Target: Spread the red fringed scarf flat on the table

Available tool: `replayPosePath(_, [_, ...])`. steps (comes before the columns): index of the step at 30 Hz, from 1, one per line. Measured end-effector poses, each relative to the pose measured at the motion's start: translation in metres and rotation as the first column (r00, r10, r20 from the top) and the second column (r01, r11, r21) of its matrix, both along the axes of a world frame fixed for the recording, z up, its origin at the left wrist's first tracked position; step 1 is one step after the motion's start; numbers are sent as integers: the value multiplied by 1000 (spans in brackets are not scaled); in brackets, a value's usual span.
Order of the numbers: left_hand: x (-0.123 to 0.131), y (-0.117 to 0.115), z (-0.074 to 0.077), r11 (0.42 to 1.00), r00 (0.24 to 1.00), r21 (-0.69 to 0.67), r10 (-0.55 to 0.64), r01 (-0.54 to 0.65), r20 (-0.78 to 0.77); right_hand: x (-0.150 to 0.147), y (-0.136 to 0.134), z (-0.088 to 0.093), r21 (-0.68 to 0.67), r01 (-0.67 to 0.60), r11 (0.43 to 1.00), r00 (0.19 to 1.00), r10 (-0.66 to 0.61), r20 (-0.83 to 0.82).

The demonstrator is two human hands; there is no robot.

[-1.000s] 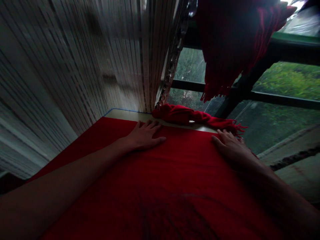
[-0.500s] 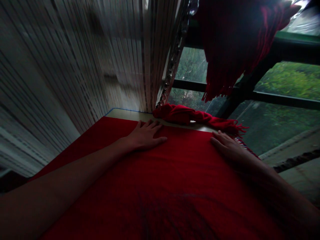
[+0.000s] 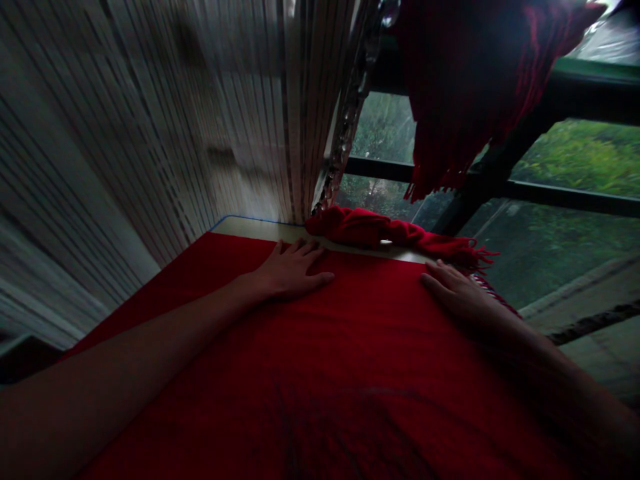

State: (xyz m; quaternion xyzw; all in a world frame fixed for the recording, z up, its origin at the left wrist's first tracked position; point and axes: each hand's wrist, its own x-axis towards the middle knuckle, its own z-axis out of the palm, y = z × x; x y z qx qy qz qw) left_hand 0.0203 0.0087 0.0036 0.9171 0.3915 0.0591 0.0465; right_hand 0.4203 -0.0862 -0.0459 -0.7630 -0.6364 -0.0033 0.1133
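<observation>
A red cloth (image 3: pixel 350 373) lies spread flat over a pale table (image 3: pixel 250 228). My left hand (image 3: pixel 293 270) rests palm down on its far edge, fingers stretched out and open. Palm down too, my right hand (image 3: pixel 457 293) presses on the cloth's far right corner, fingers flat beside a fringe. Just beyond both hands a bunched red scarf (image 3: pixel 380 233) with a fringed end lies along the table's far edge.
A curtain of pale strings (image 3: pixel 200 113) hangs at the left and back. Another red fringed cloth (image 3: pixel 465 87) hangs from above at the upper right. Dark window bars (image 3: pixel 550 193) and green foliage lie behind.
Almost nothing. My right hand slid slightly toward the cloth's corner; my left hand stays put.
</observation>
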Motion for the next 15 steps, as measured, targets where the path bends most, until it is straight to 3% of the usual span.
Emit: replayPosePath(15, [0, 1, -1, 1000, 1000, -20, -1, 1, 0, -4, -1, 3, 1, 1, 1000, 1000, -1, -17])
